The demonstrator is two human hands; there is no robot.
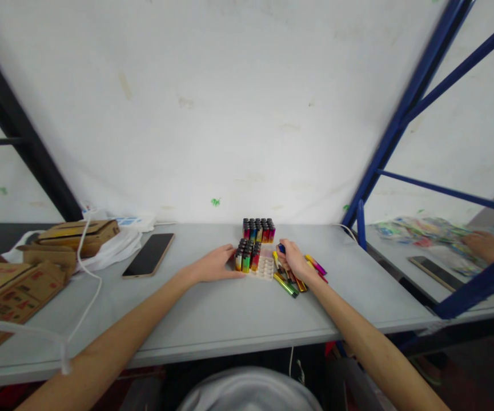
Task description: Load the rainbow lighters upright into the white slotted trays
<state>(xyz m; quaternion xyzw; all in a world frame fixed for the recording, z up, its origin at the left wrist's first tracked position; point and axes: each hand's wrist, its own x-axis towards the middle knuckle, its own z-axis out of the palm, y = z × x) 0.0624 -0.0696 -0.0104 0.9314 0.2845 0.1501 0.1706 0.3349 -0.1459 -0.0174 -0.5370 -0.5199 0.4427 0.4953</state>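
A clear plastic tray (267,268) with round sockets lies on the table. Upright lighters (247,257) in bright metallic colours, with black tops, fill its left part; sockets on its right are bare. My left hand (217,264) grips the tray's left side, thumb at the front and fingers toward the back. My right hand (294,261) is closed just right of the tray, a dark blue lighter (281,248) showing at its fingertips. Below and beside it lie several loose lighters (286,285), partly hidden by the hand.
Behind the tray stands a full block of upright lighters (258,231). A phone (149,255), open cardboard boxes (24,285) and a white cable (84,257) lie left. A blue metal frame (384,131) rises right; beyond it are another person's hands (486,245) and another phone (435,273).
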